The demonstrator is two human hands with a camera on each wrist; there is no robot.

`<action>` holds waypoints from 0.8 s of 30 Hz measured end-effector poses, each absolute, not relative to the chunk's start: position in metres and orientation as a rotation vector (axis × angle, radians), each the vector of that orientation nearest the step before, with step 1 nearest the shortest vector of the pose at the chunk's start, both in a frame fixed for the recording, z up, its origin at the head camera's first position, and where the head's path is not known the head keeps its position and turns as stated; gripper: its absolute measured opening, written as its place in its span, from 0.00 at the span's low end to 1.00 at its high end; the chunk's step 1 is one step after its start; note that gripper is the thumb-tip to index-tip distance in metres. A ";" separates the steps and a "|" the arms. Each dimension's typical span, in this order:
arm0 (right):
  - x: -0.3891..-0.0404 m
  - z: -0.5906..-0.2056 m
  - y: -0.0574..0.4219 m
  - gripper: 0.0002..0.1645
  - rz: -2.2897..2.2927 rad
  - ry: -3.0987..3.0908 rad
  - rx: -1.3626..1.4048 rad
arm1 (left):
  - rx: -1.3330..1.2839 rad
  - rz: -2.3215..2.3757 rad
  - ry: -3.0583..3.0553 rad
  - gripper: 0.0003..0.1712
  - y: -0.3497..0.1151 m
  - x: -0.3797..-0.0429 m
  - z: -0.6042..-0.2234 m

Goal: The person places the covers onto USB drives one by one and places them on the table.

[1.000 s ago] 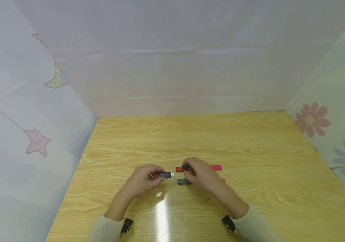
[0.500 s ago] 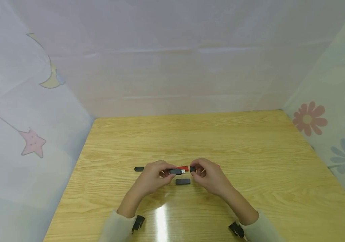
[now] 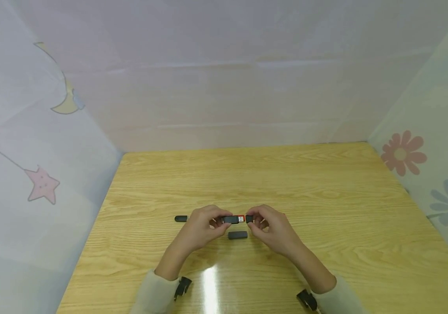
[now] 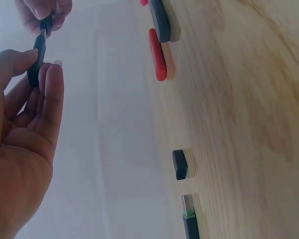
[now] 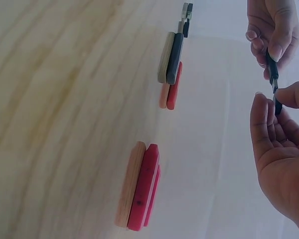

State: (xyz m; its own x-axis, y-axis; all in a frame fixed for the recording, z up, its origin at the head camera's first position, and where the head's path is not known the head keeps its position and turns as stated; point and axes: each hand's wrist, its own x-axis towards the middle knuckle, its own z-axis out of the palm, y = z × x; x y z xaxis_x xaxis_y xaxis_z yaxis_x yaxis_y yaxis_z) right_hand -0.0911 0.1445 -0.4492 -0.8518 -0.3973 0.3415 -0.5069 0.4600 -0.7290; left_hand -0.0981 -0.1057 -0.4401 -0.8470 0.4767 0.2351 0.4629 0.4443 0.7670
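A black USB flash drive (image 3: pixel 230 219), its metal plug bare and facing right, is pinched between thumb and fingers of my left hand (image 3: pixel 202 226). My right hand (image 3: pixel 271 229) pinches a small black cap (image 3: pixel 249 219) just right of the plug. Drive and cap are lined up above the table; in the left wrist view the plug tip (image 4: pixel 43 32) reaches the cap, though I cannot tell whether it is inside. Behind them a red flash drive (image 5: pixel 174 85) lies on the table, and nearer me a dark grey flash drive (image 3: pixel 237 235).
On the wooden table (image 3: pixel 286 183), left of my left hand, lies a black piece (image 3: pixel 181 218). The left wrist view shows another black cap (image 4: pixel 180 165) and an uncapped drive (image 4: pixel 191 225). Pink flash drives (image 5: pixel 144 189) lie on the right. Fabric walls (image 3: pixel 224 96) enclose the table.
My left hand has moved right with the drive, its plug now close to the cap. My right hand has shifted slightly right with the cap, away from the red drive's left part.
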 end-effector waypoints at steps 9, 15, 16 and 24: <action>-0.089 -0.449 0.144 0.14 1.353 -2.524 0.841 | 0.917 1.418 2.662 0.13 -0.104 -0.100 -0.443; -0.088 -0.449 0.143 0.14 1.355 -2.517 0.850 | 0.945 1.421 2.666 0.14 -0.102 -0.100 -0.442; -0.088 -0.449 0.143 0.14 1.355 -2.517 0.851 | 0.954 1.422 2.664 0.14 -0.102 -0.099 -0.441; -0.087 -0.450 0.143 0.13 1.357 -2.520 0.859 | 0.973 1.393 2.672 0.14 -0.099 -0.098 -0.439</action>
State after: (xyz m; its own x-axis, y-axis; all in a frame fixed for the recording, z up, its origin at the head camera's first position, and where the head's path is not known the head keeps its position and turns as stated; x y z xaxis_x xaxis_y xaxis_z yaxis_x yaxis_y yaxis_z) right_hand -0.0868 0.1430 -0.4499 -0.8241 -0.4122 0.3885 -0.5513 0.4257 -0.7176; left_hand -0.0977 -0.0995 -0.4393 -0.8109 0.5073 0.2915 0.5294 0.4240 0.7348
